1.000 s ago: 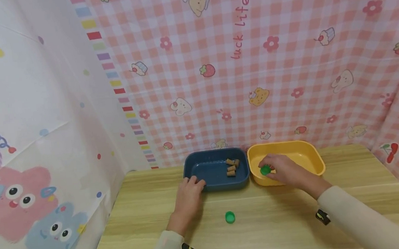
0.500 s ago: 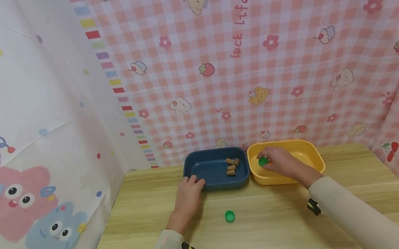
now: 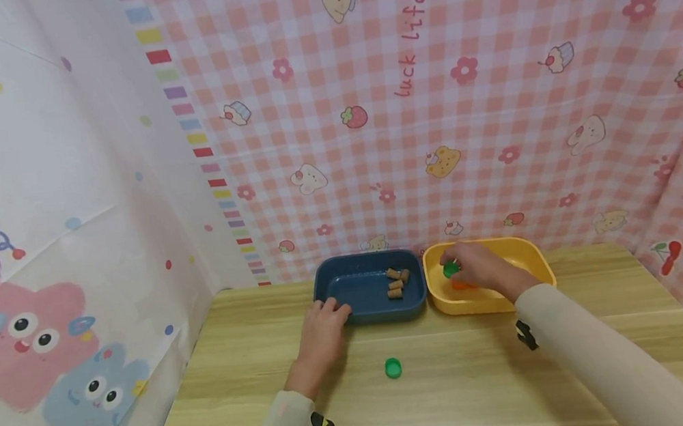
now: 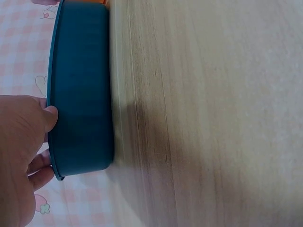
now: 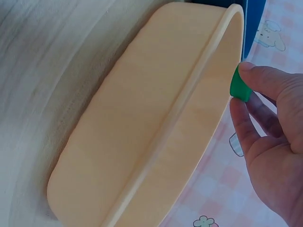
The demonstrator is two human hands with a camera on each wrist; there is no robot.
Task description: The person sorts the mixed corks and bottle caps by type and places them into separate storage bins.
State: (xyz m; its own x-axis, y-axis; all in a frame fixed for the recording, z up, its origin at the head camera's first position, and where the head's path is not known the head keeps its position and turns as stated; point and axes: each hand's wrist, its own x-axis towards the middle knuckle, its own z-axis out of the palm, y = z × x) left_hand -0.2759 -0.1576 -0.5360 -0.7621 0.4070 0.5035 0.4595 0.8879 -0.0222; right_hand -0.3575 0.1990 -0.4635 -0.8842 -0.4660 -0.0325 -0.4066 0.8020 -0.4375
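My left hand (image 3: 322, 335) grips the near-left rim of a dark blue plastic tub (image 3: 358, 318). In the left wrist view, the thumb (image 4: 51, 116) lies on the outside of the rim and the other fingers reach over it. Several small cork stoppers (image 3: 394, 285) lie at the right inside this tub. Over the yellow tub (image 3: 531, 291), my right hand (image 3: 479, 268) pinches a green bottle cap (image 5: 240, 86) between thumb and fingers. Below that hand an orange piece (image 3: 461, 285) shows inside the yellow tub, mostly hidden.
Another green bottle cap (image 3: 393, 368) lies on the wooden table (image 3: 445, 395) in front of the tubs. The two tubs stand side by side against a pink checked cloth (image 3: 340, 199). A white printed cloth (image 3: 105, 263) hangs at the left.
The right hand has moved forward and slightly left over the yellow tub with the bottle cap. An orange piece has come into view beneath it. My left hand stays on the blue tub.
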